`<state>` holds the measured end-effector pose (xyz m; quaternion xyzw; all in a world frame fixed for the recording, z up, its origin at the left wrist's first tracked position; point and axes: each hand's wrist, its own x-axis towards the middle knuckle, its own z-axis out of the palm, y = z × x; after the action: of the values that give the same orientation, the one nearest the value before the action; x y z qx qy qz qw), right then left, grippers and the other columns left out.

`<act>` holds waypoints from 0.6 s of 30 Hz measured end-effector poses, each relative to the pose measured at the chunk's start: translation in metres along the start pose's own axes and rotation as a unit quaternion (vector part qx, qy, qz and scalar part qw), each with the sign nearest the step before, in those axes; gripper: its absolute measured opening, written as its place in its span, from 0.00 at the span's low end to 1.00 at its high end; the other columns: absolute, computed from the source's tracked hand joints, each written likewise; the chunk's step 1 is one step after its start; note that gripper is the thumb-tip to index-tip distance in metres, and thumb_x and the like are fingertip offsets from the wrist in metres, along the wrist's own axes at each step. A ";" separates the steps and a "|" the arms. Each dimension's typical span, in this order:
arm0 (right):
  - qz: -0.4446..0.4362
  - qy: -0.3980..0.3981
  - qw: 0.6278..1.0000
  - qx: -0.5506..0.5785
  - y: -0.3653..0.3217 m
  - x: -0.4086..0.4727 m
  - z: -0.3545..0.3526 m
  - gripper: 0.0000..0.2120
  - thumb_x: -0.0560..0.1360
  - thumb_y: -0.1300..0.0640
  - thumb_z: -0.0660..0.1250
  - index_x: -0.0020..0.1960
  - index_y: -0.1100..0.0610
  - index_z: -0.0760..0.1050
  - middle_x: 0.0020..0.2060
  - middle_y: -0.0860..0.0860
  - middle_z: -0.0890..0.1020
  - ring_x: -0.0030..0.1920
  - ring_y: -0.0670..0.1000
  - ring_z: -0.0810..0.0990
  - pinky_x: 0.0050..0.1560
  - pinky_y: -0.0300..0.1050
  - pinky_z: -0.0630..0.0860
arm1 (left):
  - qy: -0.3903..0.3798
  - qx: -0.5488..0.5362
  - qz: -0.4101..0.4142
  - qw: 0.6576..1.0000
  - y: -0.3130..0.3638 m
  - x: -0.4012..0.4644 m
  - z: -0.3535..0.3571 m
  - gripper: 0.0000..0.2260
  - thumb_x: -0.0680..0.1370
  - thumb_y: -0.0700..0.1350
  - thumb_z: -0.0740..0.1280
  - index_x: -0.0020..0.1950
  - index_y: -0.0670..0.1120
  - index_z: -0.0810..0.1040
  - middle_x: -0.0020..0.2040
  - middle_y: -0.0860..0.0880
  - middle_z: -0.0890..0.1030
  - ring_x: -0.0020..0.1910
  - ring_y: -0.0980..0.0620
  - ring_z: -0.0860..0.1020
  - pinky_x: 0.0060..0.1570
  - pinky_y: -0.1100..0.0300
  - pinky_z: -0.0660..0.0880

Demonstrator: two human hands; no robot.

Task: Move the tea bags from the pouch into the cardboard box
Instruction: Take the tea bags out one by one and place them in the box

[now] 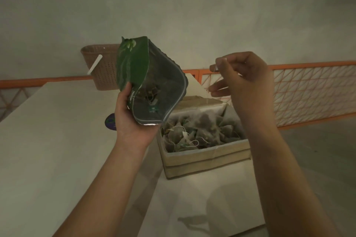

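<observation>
On the bench (57, 150), the cardboard box (206, 157) holds many tea bags (194, 132). The left hand (133, 119) grips the open green pouch (148, 82) above it; the right hand (242, 79) pinches a thin string (217, 67). Beyond stands a woven basket (102, 67).

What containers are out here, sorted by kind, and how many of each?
Green foil pouch, held open by the left hand: 1
Cardboard box, with tea bags piled inside: 1
Brown woven basket at the back: 1
Total: 3 containers. The tea bags overlap too much to count. The right hand pinches a thin string above the box.
</observation>
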<state>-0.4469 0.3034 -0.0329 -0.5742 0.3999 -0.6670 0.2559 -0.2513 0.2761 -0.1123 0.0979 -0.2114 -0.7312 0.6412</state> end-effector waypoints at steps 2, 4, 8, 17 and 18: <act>0.016 -0.014 1.000 -0.017 0.007 0.001 -0.009 0.06 0.78 0.58 0.68 0.51 0.62 0.77 0.42 0.53 0.85 0.29 0.56 0.83 0.29 0.44 0.80 | -0.004 0.000 -0.011 1.000 -0.003 0.002 -0.002 0.27 0.82 0.59 0.61 0.79 0.50 0.67 0.77 0.43 0.69 0.76 0.41 0.68 0.72 0.46 0.69; 0.031 -0.015 0.999 -0.034 0.016 -0.001 -0.018 0.06 0.78 0.59 0.68 0.50 0.62 0.76 0.43 0.54 0.85 0.29 0.56 0.83 0.29 0.43 0.79 | -0.003 0.003 -0.013 1.000 -0.008 0.004 -0.002 0.27 0.82 0.58 0.61 0.79 0.50 0.67 0.77 0.43 0.69 0.76 0.41 0.68 0.75 0.46 0.64; 0.072 -0.003 0.996 -0.047 0.038 -0.006 -0.036 0.06 0.78 0.59 0.67 0.51 0.63 0.76 0.43 0.55 0.85 0.32 0.56 0.83 0.33 0.47 0.82 | -0.004 -0.005 -0.006 1.000 -0.018 0.007 0.004 0.24 0.82 0.57 0.61 0.76 0.51 0.71 0.74 0.44 0.74 0.73 0.41 0.72 0.73 0.46 0.67; 0.066 -0.132 0.946 -0.289 0.096 -0.025 -0.049 0.10 0.77 0.52 0.68 0.58 0.50 0.79 0.51 0.45 0.82 0.49 0.43 0.80 0.46 0.34 0.77 | -0.007 0.005 -0.008 1.000 -0.025 0.008 0.012 0.26 0.80 0.58 0.64 0.76 0.50 0.72 0.73 0.44 0.75 0.73 0.41 0.72 0.71 0.45 0.69; 0.050 -0.156 0.940 -0.300 0.097 -0.028 -0.046 0.12 0.77 0.51 0.67 0.59 0.50 0.79 0.52 0.45 0.82 0.51 0.43 0.80 0.50 0.38 0.78 | -0.007 0.003 -0.006 1.000 -0.025 0.007 0.013 0.25 0.80 0.58 0.63 0.75 0.50 0.73 0.73 0.44 0.75 0.72 0.41 0.73 0.70 0.45 0.71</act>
<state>-0.4974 0.2833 -0.1297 -0.7003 0.5648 -0.4048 0.1634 -0.2803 0.2736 -0.1111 0.0963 -0.2176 -0.7353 0.6346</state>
